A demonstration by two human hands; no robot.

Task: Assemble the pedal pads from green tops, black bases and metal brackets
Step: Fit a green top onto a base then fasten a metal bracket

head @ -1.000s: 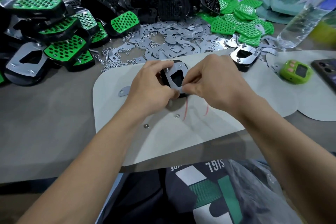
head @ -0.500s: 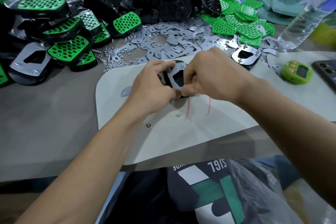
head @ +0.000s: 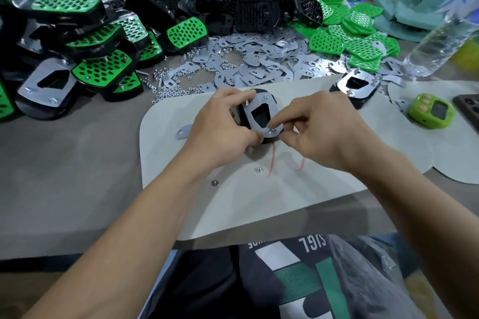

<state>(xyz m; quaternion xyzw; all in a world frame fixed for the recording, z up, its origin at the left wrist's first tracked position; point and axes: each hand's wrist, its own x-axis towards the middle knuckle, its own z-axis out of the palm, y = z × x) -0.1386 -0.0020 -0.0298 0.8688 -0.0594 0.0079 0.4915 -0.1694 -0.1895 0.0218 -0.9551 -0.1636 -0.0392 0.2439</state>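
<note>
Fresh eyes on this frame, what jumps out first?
Centre, on the pale mat: the left hand grips a black pedal base topped by a silver metal bracket, while the right hand pinches a small silver nut at its near corner. Far left sits a heap of finished green-and-black pads; behind lie loose silver brackets and green perforated tops.

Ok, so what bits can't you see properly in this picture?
All in the head view:
Pedal pad underside: faces down, covered by left hand.
Nut at the metal bracket corner: too small, half under right hand fingertips, to tell if threaded.
Phone: cut off by right edge.
Green timer display: too blurred to read.
</note>
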